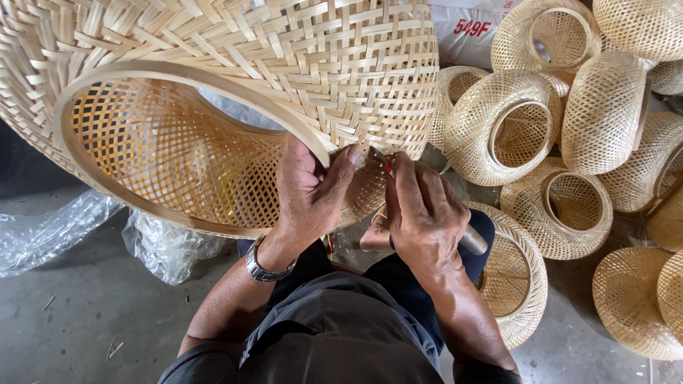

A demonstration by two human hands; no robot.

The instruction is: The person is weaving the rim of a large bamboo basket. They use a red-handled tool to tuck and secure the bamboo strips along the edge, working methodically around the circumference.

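Head view: big woven basket (235,78) sits tipped on the lap, opening facing the camera. Left hand (309,195) has its fingers curled tight over the rim, thumb pressed on the outside weave. Right hand (420,210) is closed around a small tool (382,162), tip right at the rim beside the left thumb. Finished baskets (562,128) are piled on the floor (78,306) to the right, clear plastic (50,231) to the left.

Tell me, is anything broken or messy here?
Nothing looks broken. The big woven bamboo shade is whole. Crumpled clear plastic lies loose on the concrete floor, and the finished shades sit tumbled in a heap.
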